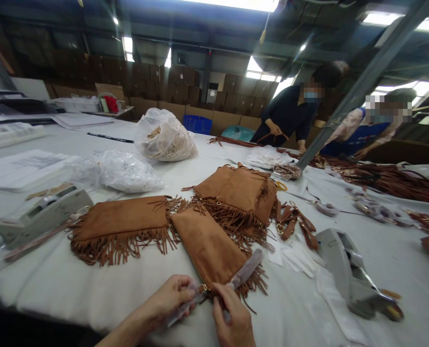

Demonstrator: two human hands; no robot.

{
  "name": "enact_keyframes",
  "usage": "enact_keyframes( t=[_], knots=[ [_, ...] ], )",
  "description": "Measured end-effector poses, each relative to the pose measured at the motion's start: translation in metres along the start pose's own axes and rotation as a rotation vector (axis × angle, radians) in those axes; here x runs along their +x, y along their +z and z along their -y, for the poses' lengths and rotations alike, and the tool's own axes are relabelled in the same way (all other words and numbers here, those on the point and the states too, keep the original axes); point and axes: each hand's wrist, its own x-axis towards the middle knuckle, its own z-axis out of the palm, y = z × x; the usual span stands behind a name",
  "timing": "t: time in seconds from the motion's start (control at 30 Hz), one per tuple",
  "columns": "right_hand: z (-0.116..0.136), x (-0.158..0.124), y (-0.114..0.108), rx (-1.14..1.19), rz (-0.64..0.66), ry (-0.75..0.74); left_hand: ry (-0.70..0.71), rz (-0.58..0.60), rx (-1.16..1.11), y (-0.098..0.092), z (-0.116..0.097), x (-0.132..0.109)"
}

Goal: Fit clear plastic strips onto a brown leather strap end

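A brown suede bag with fringe (210, 248) lies in front of me on the white table (73, 284). My left hand (169, 299) and my right hand (234, 315) meet at its near corner. Both are closed in a pinch around a clear plastic wrap (245, 272) and a small gold metal fitting (203, 289) at that corner. A second fringed bag (122, 224) lies flat to the left. A pile of the same bags (239, 190) sits just behind.
Grey tape dispensers stand at the left (44, 214) and right (352, 272). Brown straps (296, 224), clear plastic bags (164, 137) and paper stacks (22, 168) lie around. Two people work at the far right side beside a slanted metal post (362, 84). Cardboard boxes line the back.
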Motion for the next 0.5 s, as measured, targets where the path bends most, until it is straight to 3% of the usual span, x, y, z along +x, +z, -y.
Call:
enact_keyframes(
  t=[0.07, 0.2, 0.5],
  knots=[
    [0.003, 0.009, -0.008, 0.037, 0.096, 0.108, 0.021, 0.050, -0.022, -0.002, -0.001, -0.001],
    [0.013, 0.022, -0.013, 0.040, 0.247, 0.161, 0.085, 0.100, -0.142, -0.002, 0.009, 0.003],
    [0.015, 0.020, -0.002, -0.020, 0.239, 0.183, 0.177, 0.008, -0.075, 0.002, 0.023, 0.010]
  ],
)
